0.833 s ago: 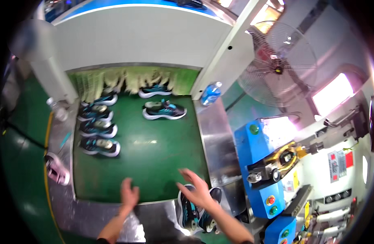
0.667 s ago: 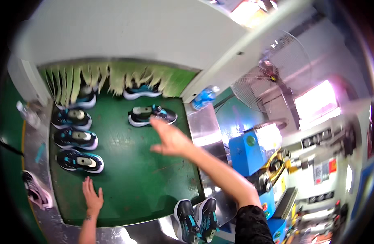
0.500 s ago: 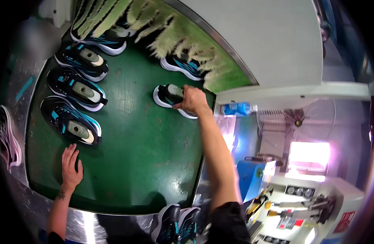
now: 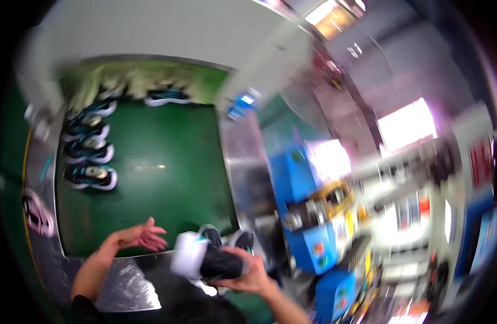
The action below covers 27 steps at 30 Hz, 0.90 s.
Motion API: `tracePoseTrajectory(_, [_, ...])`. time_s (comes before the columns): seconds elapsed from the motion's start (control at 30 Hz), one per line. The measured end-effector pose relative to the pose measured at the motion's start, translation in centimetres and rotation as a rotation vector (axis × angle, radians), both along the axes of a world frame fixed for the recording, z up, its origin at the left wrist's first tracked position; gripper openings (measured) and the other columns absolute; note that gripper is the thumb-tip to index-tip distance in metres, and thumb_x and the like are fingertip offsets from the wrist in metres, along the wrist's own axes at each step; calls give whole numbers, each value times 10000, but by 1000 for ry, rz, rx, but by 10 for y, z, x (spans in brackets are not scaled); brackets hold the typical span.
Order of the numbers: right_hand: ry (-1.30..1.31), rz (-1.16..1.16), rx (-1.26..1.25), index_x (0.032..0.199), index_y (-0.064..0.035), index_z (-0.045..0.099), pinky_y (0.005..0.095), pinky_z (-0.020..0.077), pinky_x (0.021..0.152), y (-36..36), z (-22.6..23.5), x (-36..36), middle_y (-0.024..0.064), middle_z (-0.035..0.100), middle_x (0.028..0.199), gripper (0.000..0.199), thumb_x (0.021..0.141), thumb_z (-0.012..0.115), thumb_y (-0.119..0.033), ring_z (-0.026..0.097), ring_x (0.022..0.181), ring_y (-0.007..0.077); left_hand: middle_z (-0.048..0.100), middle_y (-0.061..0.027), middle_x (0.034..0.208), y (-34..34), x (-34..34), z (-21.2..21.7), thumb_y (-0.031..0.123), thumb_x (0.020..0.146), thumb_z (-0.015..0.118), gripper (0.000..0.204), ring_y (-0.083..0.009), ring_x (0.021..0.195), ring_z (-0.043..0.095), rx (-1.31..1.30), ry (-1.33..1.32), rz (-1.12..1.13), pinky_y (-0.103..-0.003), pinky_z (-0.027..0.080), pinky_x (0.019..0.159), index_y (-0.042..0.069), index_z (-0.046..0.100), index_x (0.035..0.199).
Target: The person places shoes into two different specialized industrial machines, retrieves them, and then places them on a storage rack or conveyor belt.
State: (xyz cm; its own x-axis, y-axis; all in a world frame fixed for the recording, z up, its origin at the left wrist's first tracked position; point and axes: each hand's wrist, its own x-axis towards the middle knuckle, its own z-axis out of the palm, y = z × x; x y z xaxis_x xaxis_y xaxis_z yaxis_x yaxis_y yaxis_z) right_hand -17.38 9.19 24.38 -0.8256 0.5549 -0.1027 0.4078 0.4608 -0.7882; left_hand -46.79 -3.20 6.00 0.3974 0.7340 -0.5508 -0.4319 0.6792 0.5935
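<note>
Near the front edge of the green work surface (image 4: 156,200), my right hand (image 4: 249,274) grips a black shoe (image 4: 219,263) with a white sole. The shoe is raised and tipped on its side, blurred by motion. To its left, my left hand (image 4: 144,236) hangs empty with its fingers apart, pointing at the shoe without touching it. Just beyond the held shoe, a pair of dark shoes (image 4: 209,234) stands by the near edge, partly hidden by it.
Several black and blue shoes (image 4: 96,174) line the left side. Another shoe (image 4: 167,97) sits under the fringed green curtain (image 4: 202,86). A pink shoe (image 4: 39,213) rests on the left metal ledge. On the right are a blue bottle (image 4: 243,103) and blue machines (image 4: 313,243).
My right hand has lifted the shoe off the far right of the green surface and brought it close. My left hand has risen and moved right. The view has turned rightward.
</note>
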Motion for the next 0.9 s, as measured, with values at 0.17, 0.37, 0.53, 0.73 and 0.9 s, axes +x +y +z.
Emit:
tracePoseTrajectory(0.17, [271, 447, 637, 1280, -8, 497, 443, 419, 1018, -11, 28, 40, 177, 467, 1318, 606, 754, 743, -181, 475, 1218, 329, 567, -210, 1255, 30, 107, 71, 464, 872, 558, 723, -302, 1116, 589, 165, -312, -38, -425, 458, 985, -27, 391, 1376])
tracePoseTrajectory(0.37, [596, -480, -277, 1452, -9, 198, 352, 309, 1078, -119, -12, 155, 156, 399, 1391, 912, 783, 782, -215, 348, 1323, 245, 604, -163, 1193, 26, 237, 135, 145, 611, 772, 777, -286, 1019, 632, 332, -170, 155, -419, 510, 908, -18, 460, 1304])
tracePoseTrajectory(0.53, [696, -869, -353, 1379, 21, 331, 300, 419, 951, -103, -19, 253, 117, 538, 1222, 791, 777, 787, -215, 513, 1120, 183, 625, -121, 1119, 63, 368, 110, 124, 791, 665, 556, -223, 993, 632, 402, -55, 198, -365, 522, 889, 2, 460, 1293])
tracePoseTrajectory(0.73, [432, -1169, -301, 1179, 10, 516, 309, 485, 769, -81, -59, 345, 92, 597, 997, 501, 747, 727, -132, 571, 887, 186, 486, -133, 1306, 211, 422, 86, 161, 928, 589, 520, -209, 1190, 482, 882, 449, 322, -336, 372, 1038, -33, 362, 1353])
tracePoseTrajectory(0.9, [563, -1205, -258, 1227, -13, 506, 348, 464, 836, -21, -13, 330, 93, 600, 1005, 628, 693, 796, -171, 564, 915, 203, 382, -322, 1385, 461, 458, 120, 452, 824, 646, 930, -390, 1298, 409, 1016, 1245, 35, -402, 341, 1069, -51, 174, 1448])
